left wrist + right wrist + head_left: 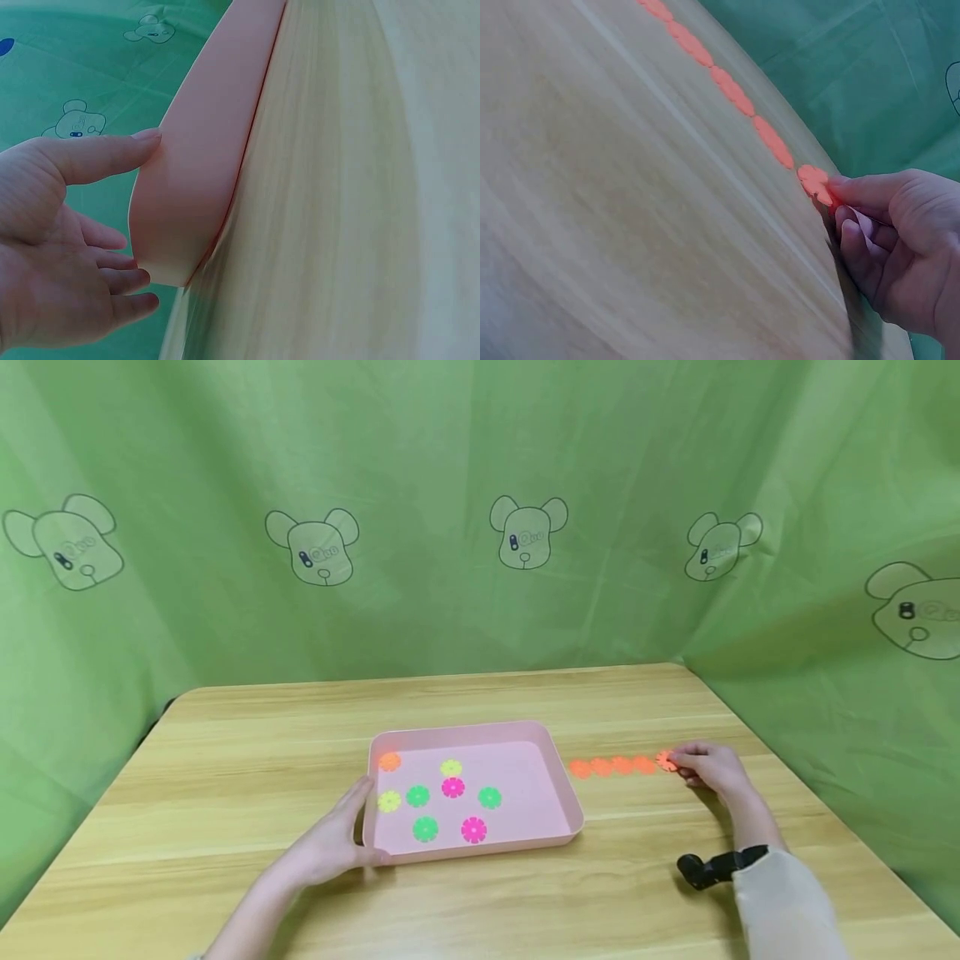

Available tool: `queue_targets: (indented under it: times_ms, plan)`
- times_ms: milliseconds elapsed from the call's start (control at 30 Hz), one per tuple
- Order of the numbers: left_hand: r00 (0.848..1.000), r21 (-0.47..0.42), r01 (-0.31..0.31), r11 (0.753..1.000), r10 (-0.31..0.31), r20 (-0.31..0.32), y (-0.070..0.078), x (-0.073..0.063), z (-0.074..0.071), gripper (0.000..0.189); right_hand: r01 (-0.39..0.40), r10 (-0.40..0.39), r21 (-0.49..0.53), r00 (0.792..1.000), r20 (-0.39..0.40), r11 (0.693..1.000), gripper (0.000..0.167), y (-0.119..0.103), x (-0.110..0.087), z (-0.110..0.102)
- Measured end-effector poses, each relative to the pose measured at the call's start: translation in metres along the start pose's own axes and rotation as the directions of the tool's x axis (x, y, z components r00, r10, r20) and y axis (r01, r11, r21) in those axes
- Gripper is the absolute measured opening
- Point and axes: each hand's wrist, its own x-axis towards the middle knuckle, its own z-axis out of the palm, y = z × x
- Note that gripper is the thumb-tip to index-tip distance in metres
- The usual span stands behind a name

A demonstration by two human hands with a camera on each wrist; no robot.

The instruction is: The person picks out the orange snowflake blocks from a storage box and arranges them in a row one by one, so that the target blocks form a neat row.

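Note:
In the head view my right hand [712,766] pinches an orange notched plastic disc [665,761] between thumb and fingers. The disc is tilted at the right end of a row of several linked-looking orange discs [621,765] on the table. Up close in the right wrist view, a narrow gap separates the held disc [814,184] from the row; the fingers hide part of it. My left hand [333,843] rests at the near left corner of a pink tray [480,852]. Its thumb touches the tray wall [206,135], and its other fingers lie loosely beside the corner.
Inside the tray lie loose discs: an orange one [390,762], yellow ones [388,802], green ones [425,829] and pink ones [474,830]. The wooden table [525,910] is enclosed by a green curtain [420,610]. A black strap piece [712,868] sticks out from the right wrist.

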Motion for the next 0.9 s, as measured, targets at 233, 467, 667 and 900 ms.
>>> queue_targets:
  times_ms: [233, 467, 667, 900]
  plan:
    - [1.0, 0.0, 0.002, 1.0, -0.002, -0.001, 0.0008, -0.0003, -0.0001, 0.105, 0.002, -0.002, -0.029, 1.0, -0.014, 1.0, 0.04, 0.0019, 0.0029, 0.0031]
    - [1.0, -0.004, 0.007, 1.0, -0.007, 0.001, 0.0, 0.0004, -0.0001, 0.105, -0.002, 0.001, -0.022, 1.0, -0.024, 1.0, 0.039, 0.0016, 0.0037, 0.0043]
    - [1.0, -0.005, 0.008, 1.0, -0.008, 0.0, -0.0005, 0.0009, 0.0003, 0.105, -0.01, 0.011, 0.034, 0.999, -0.033, 0.999, 0.039, 0.0014, 0.0032, 0.0038]
    - [1.0, -0.001, -0.001, 1.0, 0.001, 0.001, 0.0007, -0.0003, -0.0003, 0.105, -0.016, 0.018, 0.118, 1.0, -0.013, 0.993, 0.042, 0.0003, 0.001, 0.0004]
